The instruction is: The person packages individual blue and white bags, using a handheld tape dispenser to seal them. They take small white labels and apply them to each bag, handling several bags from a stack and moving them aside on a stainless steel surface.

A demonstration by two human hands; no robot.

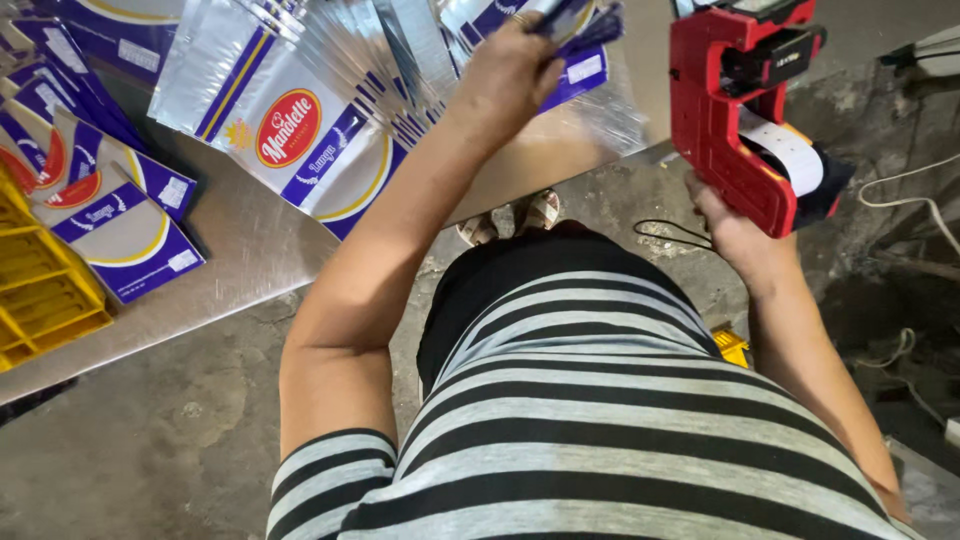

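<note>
**Q:** Head view, looking down past a striped shirt: what does each grip hold, as I read it from my station?

**A:** I see the left hand (pixel 510 75) closed on the blue top edge of a thin pouch (pixel 575 30), fingers pinching it at the near end of a fanned stack of pouches (pixel 330 90) on the desk (pixel 250 240). The right hand (pixel 735 230) is wrapped around the handle of a red label gun (pixel 735 110), held off the desk edge over the floor; a white label roll (pixel 785 155) sits just above that grip.

**Q:** How would the pouch handle?

**A:** I judge it light, limp and slick: glossy film, empty and flat, apt to slide off its neighbours or cling to them. The stiffer sealed edge, where the fingers already pinch, looks the best hold; the middle would buckle.

**Q:** And the gun?

**A:** Rigid plastic, moderately weighty by its bulk, I judge. It is best taken around the handle, clear of the roll.

**Q:** Surroundings?

**A:** More pouches (pixel 110 210) lie far left of the pinching grip, beside a yellow crate (pixel 40 290).
</note>
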